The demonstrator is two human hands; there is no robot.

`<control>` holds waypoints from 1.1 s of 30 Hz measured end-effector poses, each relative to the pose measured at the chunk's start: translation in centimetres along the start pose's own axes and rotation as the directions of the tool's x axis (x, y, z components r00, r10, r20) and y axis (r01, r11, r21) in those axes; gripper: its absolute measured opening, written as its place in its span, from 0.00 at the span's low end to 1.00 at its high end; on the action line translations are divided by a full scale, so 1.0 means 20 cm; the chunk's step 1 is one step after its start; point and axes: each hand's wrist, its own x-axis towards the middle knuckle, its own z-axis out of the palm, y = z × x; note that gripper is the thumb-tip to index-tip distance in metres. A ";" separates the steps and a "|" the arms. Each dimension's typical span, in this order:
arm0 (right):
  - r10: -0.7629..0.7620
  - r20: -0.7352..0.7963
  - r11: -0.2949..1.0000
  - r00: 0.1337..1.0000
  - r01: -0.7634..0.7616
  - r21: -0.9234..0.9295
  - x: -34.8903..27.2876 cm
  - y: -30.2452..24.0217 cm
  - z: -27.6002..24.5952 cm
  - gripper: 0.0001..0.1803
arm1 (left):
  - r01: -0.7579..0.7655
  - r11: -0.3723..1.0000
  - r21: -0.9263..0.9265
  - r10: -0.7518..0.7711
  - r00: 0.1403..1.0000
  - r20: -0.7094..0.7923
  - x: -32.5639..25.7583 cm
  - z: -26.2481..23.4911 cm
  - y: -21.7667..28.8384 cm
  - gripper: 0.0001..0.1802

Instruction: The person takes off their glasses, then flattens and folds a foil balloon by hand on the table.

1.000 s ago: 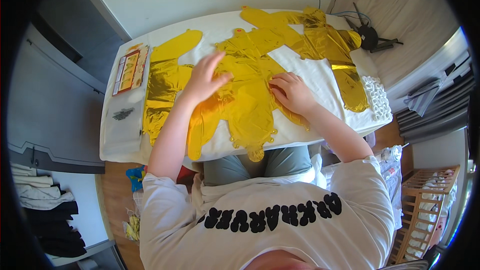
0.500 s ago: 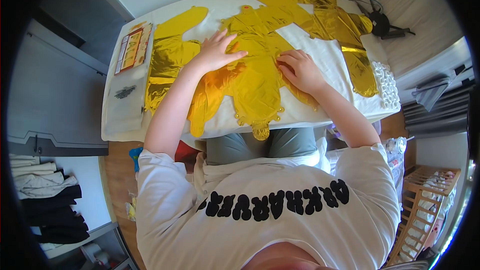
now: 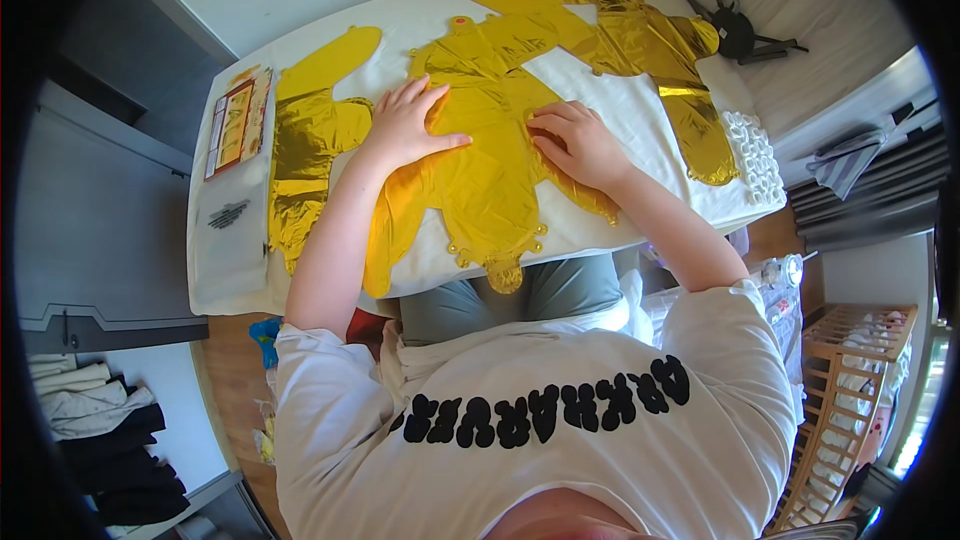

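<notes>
Several flat gold foil balloons lie on a white table [image 3: 620, 225]. The middle foil balloon [image 3: 490, 180] lies in front of me, its lower tip hanging over the table's near edge. My left hand [image 3: 405, 125] rests flat on its left part, fingers spread. On its right part lies my right hand [image 3: 575, 140], fingers curled and pressing on the foil. Another gold balloon [image 3: 305, 140] lies to the left, and a third one [image 3: 640, 40] stretches along the far right.
A printed card packet [image 3: 235, 125] and a clear plastic bag [image 3: 225, 230] lie at the table's left end. A white bubbly sheet [image 3: 755, 155] sits at the right edge. A black stand with cables [image 3: 740, 35] is beyond the table. A wooden rack [image 3: 850, 370] stands at lower right.
The view has shifted a little over the table. Both hands stay on the middle gold balloon, with the left hand moved slightly along the foil.
</notes>
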 end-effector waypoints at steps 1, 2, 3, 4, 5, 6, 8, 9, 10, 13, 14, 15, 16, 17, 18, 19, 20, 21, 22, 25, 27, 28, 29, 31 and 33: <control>-0.002 -0.004 1.000 1.000 0.002 -0.002 0.00 0.00 0.00 0.14 | 0.000 1.000 0.000 0.000 1.000 -0.003 0.00 0.00 0.01 0.55; -0.009 -0.007 1.000 1.000 0.009 -0.004 0.00 0.00 -0.01 0.14 | -0.005 1.000 -0.016 0.004 1.000 -0.011 0.00 0.00 0.00 0.56; -0.004 -0.005 1.000 1.000 0.005 0.006 0.00 -0.01 -0.01 0.14 | -0.010 0.999 -0.032 0.009 1.000 -0.020 0.00 0.00 -0.01 0.56; 0.000 -0.004 1.000 1.000 0.000 0.015 0.00 -0.01 -0.01 0.13 | -0.009 1.000 -0.028 0.008 1.000 -0.028 -0.01 0.01 -0.01 0.56; -0.007 -0.009 1.000 1.000 0.007 0.011 0.00 0.00 0.00 0.13 | -0.019 0.999 -0.049 0.018 0.999 -0.034 -0.01 0.01 -0.02 0.57; 0.005 0.002 1.000 1.000 -0.005 0.017 0.00 0.00 0.00 0.14 | -0.031 0.997 -0.070 0.028 0.999 -0.039 -0.01 0.02 -0.02 0.58; 0.011 0.008 1.000 1.000 -0.011 0.018 0.00 0.00 0.00 0.15 | -0.040 0.997 -0.062 0.037 0.998 -0.059 -0.01 0.03 -0.03 0.58; 0.016 0.014 1.000 1.000 -0.017 0.020 0.00 -0.01 0.00 0.15 | -0.048 0.997 -0.057 0.044 0.997 -0.068 -0.01 0.04 -0.03 0.58; 0.021 0.019 0.999 1.000 -0.022 0.023 0.01 -0.02 0.00 0.15 | -0.055 0.998 -0.041 0.051 0.996 -0.080 -0.01 0.04 -0.03 0.58; 0.007 0.004 1.000 1.000 -0.007 0.013 0.01 -0.02 -0.01 0.13 | -0.036 0.999 -0.040 0.034 0.998 -0.060 -0.01 0.03 -0.01 0.56; 0.002 0.000 1.000 1.000 -0.002 0.011 0.01 -0.02 -0.02 0.13 | -0.036 0.999 -0.037 0.034 0.997 -0.065 -0.01 0.03 -0.01 0.56; 0.006 -0.001 1.000 1.000 -0.006 0.010 0.01 -0.03 -0.02 0.13 | -0.031 0.998 -0.048 0.028 0.998 -0.061 -0.01 0.03 -0.01 0.56; 0.009 -0.003 1.000 1.000 -0.009 0.010 0.01 -0.03 -0.01 0.13 | -0.027 0.998 -0.060 0.023 0.998 -0.056 -0.01 0.03 -0.01 0.57; 0.005 -0.007 1.000 1.000 -0.005 0.007 0.01 -0.03 -0.01 0.13 | -0.027 0.998 -0.057 0.024 0.998 -0.062 -0.01 0.03 -0.01 0.57; 0.009 0.000 1.000 1.000 -0.009 0.013 0.01 -0.03 -0.01 0.13 | -0.029 0.997 -0.067 0.026 0.998 -0.057 -0.01 0.03 -0.01 0.57; 0.014 0.008 1.000 1.000 -0.014 0.019 0.01 -0.02 -0.01 0.13 | -0.031 0.996 -0.078 0.027 0.998 -0.052 -0.01 0.03 -0.01 0.57; 0.012 0.004 1.000 1.000 -0.012 0.015 0.01 0.00 -0.01 0.13 | -0.035 0.996 -0.076 0.030 0.998 -0.057 -0.01 0.03 -0.01 0.57; 0.013 0.006 0.998 1.000 -0.014 0.061 0.01 0.02 -0.01 0.14 | -0.037 0.997 -0.071 0.033 0.998 -0.055 -0.01 0.03 0.00 0.57; 0.015 0.009 0.994 1.000 -0.016 0.108 0.01 0.05 0.00 0.15 | -0.039 0.997 -0.067 0.035 0.998 -0.053 -0.01 0.03 0.00 0.57; 0.321 0.249 0.667 0.914 -0.405 0.625 0.06 0.21 0.03 0.17 | -0.053 0.993 -0.103 0.047 0.997 -0.059 0.01 0.04 -0.01 0.61; 0.323 0.350 0.673 0.879 -0.473 0.569 0.23 0.20 -0.08 0.18 | -0.034 0.995 -0.095 0.028 0.998 -0.060 -0.02 0.04 -0.06 0.60; 0.339 0.430 0.681 0.837 -0.533 0.502 0.31 0.21 -0.15 0.19 | -0.034 0.996 -0.085 0.029 0.997 -0.065 -0.03 0.03 -0.05 0.60; 0.387 0.388 0.689 0.837 -0.541 0.482 0.39 0.29 -0.18 0.21 | -0.042 0.995 -0.088 0.036 0.997 -0.067 -0.02 0.03 -0.04 0.60; 0.526 0.240 0.732 0.816 -0.578 0.360 0.57 0.40 -0.18 0.24 | -0.051 0.994 -0.098 0.044 0.997 -0.070 -0.01 0.03 -0.03 0.59; 0.607 0.106 0.751 0.788 -0.612 0.248 0.73 0.52 -0.17 0.25 | -0.065 0.994 -0.085 0.058 0.995 -0.080 0.01 0.04 -0.02 0.59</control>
